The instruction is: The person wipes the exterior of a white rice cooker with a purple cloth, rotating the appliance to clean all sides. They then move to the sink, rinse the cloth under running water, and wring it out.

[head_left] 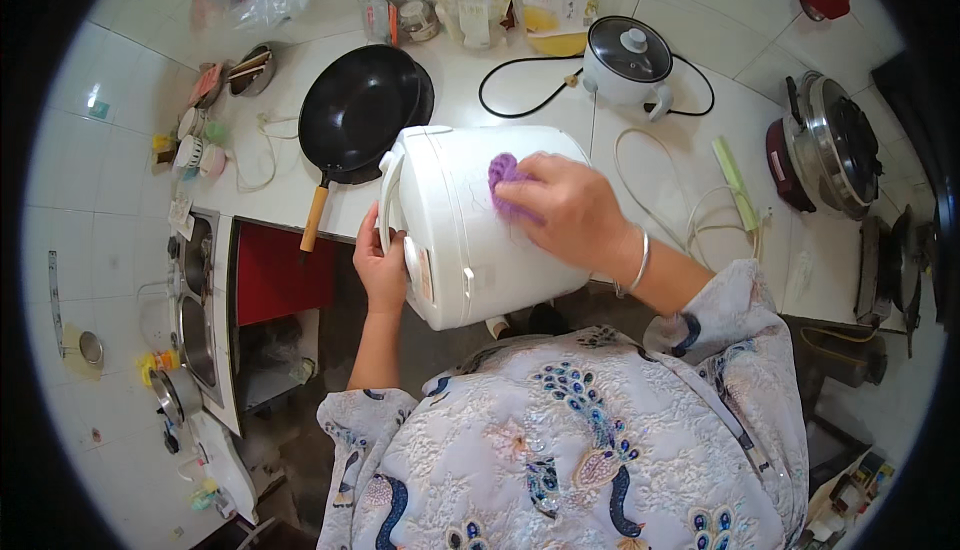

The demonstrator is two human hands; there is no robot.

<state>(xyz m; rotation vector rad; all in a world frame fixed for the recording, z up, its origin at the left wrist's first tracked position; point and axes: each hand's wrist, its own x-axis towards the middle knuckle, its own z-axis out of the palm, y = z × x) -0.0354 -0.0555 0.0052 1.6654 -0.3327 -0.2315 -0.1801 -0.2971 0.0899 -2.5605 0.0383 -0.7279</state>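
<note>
Patterned sleeves (600, 450) of the person's top fill the lower part of the view, and both forearms rise from them toward a white rice cooker (485, 220). That cooker is tipped on its side at the front edge of the white surface (650, 120), partly overhanging it. Its long axis runs roughly left to right across the view, with the lidded end and its carrying handle pointing to the person's left and the base toward the right.

Left hand (382, 270) cups the lidded end from below, fingers curled around the rim beside the handle, bracing the cooker. Right hand (565, 210) lies flat-ish on the upturned side wall, fingers bent and closed over a purple scrubbing pad (505, 180), pressing it against the white shell. A metal bangle (640, 265) sits on that wrist.

Behind the cooker on the surface lies a black frying pan (362, 110) with a wooden handle pointing toward the person. Farther right stands a small white pot with a glass lid (628, 60), its black cord (525, 95) looping across the surface. A white cord (690, 215) coils to the right of the cooker.
</note>
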